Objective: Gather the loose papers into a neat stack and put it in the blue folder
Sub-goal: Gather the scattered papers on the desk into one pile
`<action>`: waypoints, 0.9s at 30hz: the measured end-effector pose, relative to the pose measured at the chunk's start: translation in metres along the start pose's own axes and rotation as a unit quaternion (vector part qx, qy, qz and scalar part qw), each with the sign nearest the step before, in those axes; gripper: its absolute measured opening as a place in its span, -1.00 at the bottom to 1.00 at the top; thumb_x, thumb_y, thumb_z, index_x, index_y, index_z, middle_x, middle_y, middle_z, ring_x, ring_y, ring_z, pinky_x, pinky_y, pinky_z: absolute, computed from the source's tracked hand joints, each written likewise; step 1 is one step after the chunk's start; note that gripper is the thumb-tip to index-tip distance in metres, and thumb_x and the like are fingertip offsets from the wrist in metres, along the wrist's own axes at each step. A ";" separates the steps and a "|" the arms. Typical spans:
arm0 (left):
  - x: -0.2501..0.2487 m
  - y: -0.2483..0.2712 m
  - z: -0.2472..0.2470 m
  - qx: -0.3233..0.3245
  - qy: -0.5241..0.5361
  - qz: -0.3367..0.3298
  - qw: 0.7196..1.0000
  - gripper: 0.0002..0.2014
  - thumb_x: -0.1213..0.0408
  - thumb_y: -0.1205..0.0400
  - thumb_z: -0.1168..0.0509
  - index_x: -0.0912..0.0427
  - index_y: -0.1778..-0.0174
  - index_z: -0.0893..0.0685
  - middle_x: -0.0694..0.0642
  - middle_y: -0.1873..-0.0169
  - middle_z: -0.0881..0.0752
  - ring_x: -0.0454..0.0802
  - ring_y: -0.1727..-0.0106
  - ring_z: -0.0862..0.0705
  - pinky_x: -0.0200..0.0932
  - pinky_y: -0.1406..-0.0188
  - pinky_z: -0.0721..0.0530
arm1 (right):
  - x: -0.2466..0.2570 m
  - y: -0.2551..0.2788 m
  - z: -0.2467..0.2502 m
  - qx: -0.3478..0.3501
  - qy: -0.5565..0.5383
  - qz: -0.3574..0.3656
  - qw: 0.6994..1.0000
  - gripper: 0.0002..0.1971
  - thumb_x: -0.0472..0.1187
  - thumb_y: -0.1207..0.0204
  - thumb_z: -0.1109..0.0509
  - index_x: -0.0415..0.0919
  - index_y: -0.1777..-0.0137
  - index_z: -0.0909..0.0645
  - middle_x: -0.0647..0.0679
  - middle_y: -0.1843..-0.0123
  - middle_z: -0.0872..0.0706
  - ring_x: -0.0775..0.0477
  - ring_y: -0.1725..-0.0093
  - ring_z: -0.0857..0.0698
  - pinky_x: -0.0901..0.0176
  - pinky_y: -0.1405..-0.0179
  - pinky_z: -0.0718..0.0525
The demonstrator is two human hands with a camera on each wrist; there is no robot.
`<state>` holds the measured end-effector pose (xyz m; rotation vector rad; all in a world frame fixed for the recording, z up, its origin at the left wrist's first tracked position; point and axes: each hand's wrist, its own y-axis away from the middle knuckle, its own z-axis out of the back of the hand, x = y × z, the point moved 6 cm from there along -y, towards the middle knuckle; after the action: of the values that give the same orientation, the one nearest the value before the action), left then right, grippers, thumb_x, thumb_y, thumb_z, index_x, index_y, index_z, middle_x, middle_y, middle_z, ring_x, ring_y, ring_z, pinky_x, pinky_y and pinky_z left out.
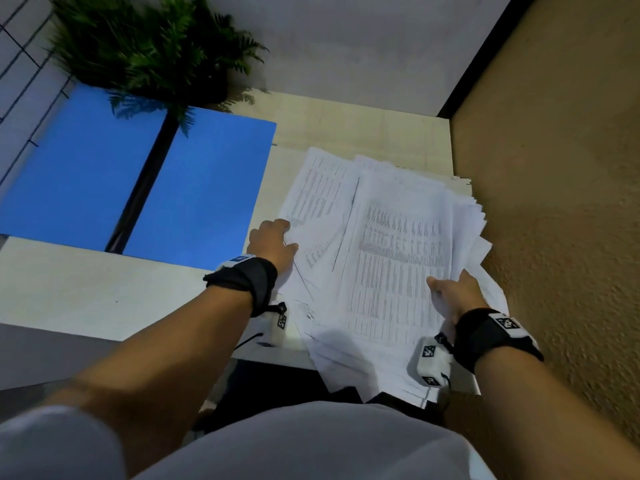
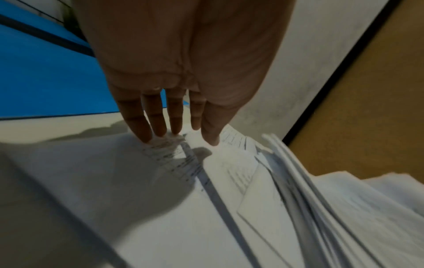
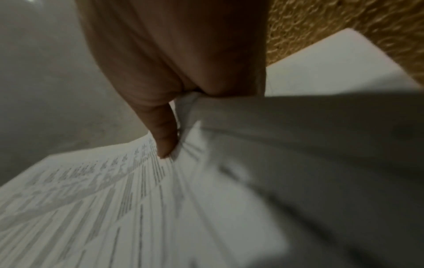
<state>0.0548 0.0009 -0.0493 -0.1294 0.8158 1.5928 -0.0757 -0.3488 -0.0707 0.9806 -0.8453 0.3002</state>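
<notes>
The table [image 1: 86, 292] is pale and runs from the near left to the far right, where it meets a tan textured wall [image 1: 554, 168]. The blue folder [image 1: 204, 188] lies open and flat on the table's left half, with a dark spine down its middle; a green fern [image 1: 149, 53] stands at its far edge and overhangs it.

The papers [image 1: 391, 258] are a loose, fanned pile of printed sheets on the right half of the table, just right of the folder and apart from it. The pile's near edge overhangs the table edge (several sheet corners stick out at different angles).

Both forearms reach forward from the near side, each with a black wrist strap. The left hand [image 1: 273, 244] rests palm down on the left edge of the pile. In the left wrist view its fingers [image 2: 156, 117] are straight and slightly spread, tips touching the top sheet. The right hand [image 1: 457, 292] sits at the right near part of the pile. Its thumb [image 3: 164, 134] presses on top of a printed sheet while sheets bunch under the palm. The other fingers are hidden beneath the paper, so their position cannot be told.
</notes>
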 end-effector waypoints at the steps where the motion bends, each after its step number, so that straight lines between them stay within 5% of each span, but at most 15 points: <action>1: -0.003 0.000 0.000 -0.003 -0.027 0.006 1.000 -0.44 0.11 -0.65 -0.33 0.06 -0.58 -0.38 0.17 -0.53 -0.38 0.27 -0.53 -0.33 0.11 -0.39 -0.43 | -0.001 0.001 0.000 -0.006 0.010 -0.006 1.000 -0.52 -0.44 -0.55 -0.41 -0.21 -0.46 -0.53 -0.14 -0.34 -0.67 -0.26 -0.28 -0.66 -0.16 -0.41 -0.56; 5: -0.012 -0.006 -0.002 0.010 -0.029 0.041 0.999 -0.37 0.02 -0.59 -0.41 0.13 -0.53 -0.40 0.20 -0.45 -0.44 0.28 -0.46 -0.43 0.12 -0.28 -0.54 | -0.002 0.002 0.005 -0.027 0.036 -0.012 0.999 -0.62 -0.38 -0.60 -0.39 -0.23 -0.40 -0.53 -0.14 -0.26 -0.66 -0.19 -0.18 -0.63 0.04 -0.28 -0.54; 9: -0.019 -0.001 -0.015 0.096 0.123 0.079 0.984 -0.39 0.21 -0.32 -0.64 0.29 -0.26 -0.62 0.20 -0.14 -0.72 0.24 -0.19 -0.70 0.07 -0.23 -0.68 | -0.009 -0.003 0.011 -0.039 0.031 -0.009 0.999 -0.50 -0.23 -0.54 -0.48 -0.31 -0.46 -0.49 -0.20 -0.31 -0.67 -0.32 -0.34 -0.63 -0.15 -0.44 -0.53; 11: -0.017 0.010 -0.024 0.133 0.267 0.111 0.948 -0.41 0.38 -0.26 -0.65 0.29 -0.21 -0.64 0.20 -0.08 -0.75 0.24 -0.15 -0.72 0.13 -0.17 -0.72 | -0.015 -0.011 0.013 -0.012 -0.014 0.004 1.000 -0.44 -0.24 -0.49 -0.50 -0.27 -0.49 -0.49 -0.15 -0.30 -0.69 -0.30 -0.37 -0.62 -0.21 -0.48 -0.48; 13: -0.017 0.029 -0.038 0.169 0.393 0.150 0.891 -0.57 0.47 -0.46 -0.53 0.30 -0.24 -0.62 0.22 0.04 -0.78 0.18 0.04 -0.77 0.05 0.14 -0.81 | -0.012 -0.006 0.013 0.006 -0.055 0.011 0.998 -0.48 -0.36 -0.54 -0.44 -0.26 -0.50 -0.49 -0.08 -0.27 -0.68 -0.20 -0.33 -0.61 -0.12 -0.46 -0.46; 15: -0.019 0.054 -0.051 0.181 0.385 0.176 0.888 -0.91 0.40 -0.65 -0.38 0.31 0.00 -0.61 0.14 0.44 -0.69 -0.01 0.50 -0.63 -0.31 0.61 -0.60 | -0.005 0.002 0.012 0.023 -0.071 0.012 0.997 -0.51 -0.43 -0.59 -0.37 -0.26 -0.52 -0.47 -0.07 -0.31 -0.65 -0.16 -0.36 -0.58 -0.10 -0.49 -0.42; 16: -0.018 0.063 -0.057 0.170 0.376 0.184 0.892 -0.88 0.33 -0.67 -0.36 0.34 0.03 -0.61 0.11 0.53 -0.66 -0.05 0.57 -0.58 -0.34 0.63 -0.51 | -0.001 0.006 0.012 0.029 -0.088 0.014 0.996 -0.51 -0.43 -0.60 -0.36 -0.27 -0.52 -0.46 -0.08 -0.34 -0.64 -0.17 -0.39 -0.57 -0.12 -0.54 -0.39; 18: -0.017 0.069 -0.064 0.138 0.359 0.180 0.905 -0.71 0.26 -0.67 -0.38 0.43 -0.14 -0.59 0.14 0.35 -0.73 0.02 0.39 -0.70 -0.25 0.41 -0.55 | -0.001 0.009 0.015 0.030 -0.110 0.005 0.993 -0.53 -0.45 -0.61 -0.33 -0.29 -0.52 -0.46 -0.12 -0.39 -0.63 -0.17 -0.43 -0.56 -0.11 -0.56 -0.39; 20: -0.016 0.060 -0.063 0.107 0.353 0.170 0.914 -0.64 0.30 -0.66 -0.38 0.47 -0.27 -0.55 0.20 0.40 -0.63 0.06 0.51 -0.62 -0.23 0.50 -0.50 | 0.001 0.014 0.016 0.038 -0.129 0.003 0.991 -0.57 -0.48 -0.63 -0.30 -0.28 -0.49 -0.50 -0.11 -0.32 -0.69 -0.08 -0.30 -0.68 -0.05 -0.47 -0.53; 21: -0.018 0.053 -0.059 0.097 0.346 0.156 0.920 -0.64 0.32 -0.67 -0.37 0.47 -0.30 -0.55 0.22 0.40 -0.61 0.05 0.56 -0.57 -0.24 0.56 -0.47 | 0.004 0.017 0.015 0.048 -0.141 0.002 0.989 -0.61 -0.48 -0.64 -0.27 -0.24 -0.43 -0.55 -0.07 -0.21 -0.76 0.00 -0.14 -0.77 0.01 -0.29 -0.68; 23: -0.025 0.043 -0.042 0.071 0.314 0.119 0.939 -0.63 0.33 -0.67 -0.36 0.45 -0.33 -0.57 0.32 0.09 -0.72 0.15 0.24 -0.71 -0.16 0.32 -0.60 | 0.011 0.024 0.011 0.077 -0.169 0.003 0.983 -0.66 -0.49 -0.65 -0.23 -0.12 -0.28 -0.62 0.02 0.03 -0.86 0.10 0.13 -0.85 0.16 0.21 -0.82; 25: -0.028 0.033 -0.026 0.041 0.313 0.087 0.945 -0.66 0.35 -0.66 -0.37 0.42 -0.32 -0.62 0.29 -0.18 -0.73 0.20 -0.09 -0.73 -0.12 0.00 -0.65 | 0.021 0.028 0.004 0.100 -0.185 0.011 0.978 -0.64 -0.49 -0.66 -0.22 -0.09 -0.29 -0.61 0.05 0.04 -0.87 0.10 0.13 -0.86 0.18 0.32 -0.80; 27: -0.027 0.028 -0.010 0.028 0.367 0.064 0.928 -0.75 0.40 -0.66 -0.36 0.38 -0.23 -0.67 0.26 -0.12 -0.77 0.16 0.05 -0.75 -0.15 0.13 -0.74 | 0.029 0.030 0.000 0.104 -0.191 0.017 0.976 -0.63 -0.50 -0.66 -0.21 -0.12 -0.33 -0.60 0.05 0.04 -0.87 0.09 0.11 -0.86 0.18 0.31 -0.80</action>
<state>0.0313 -0.0264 -0.0309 -0.6733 1.4667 1.6470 -0.0741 -0.3361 -0.0311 1.2432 -1.1994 0.2336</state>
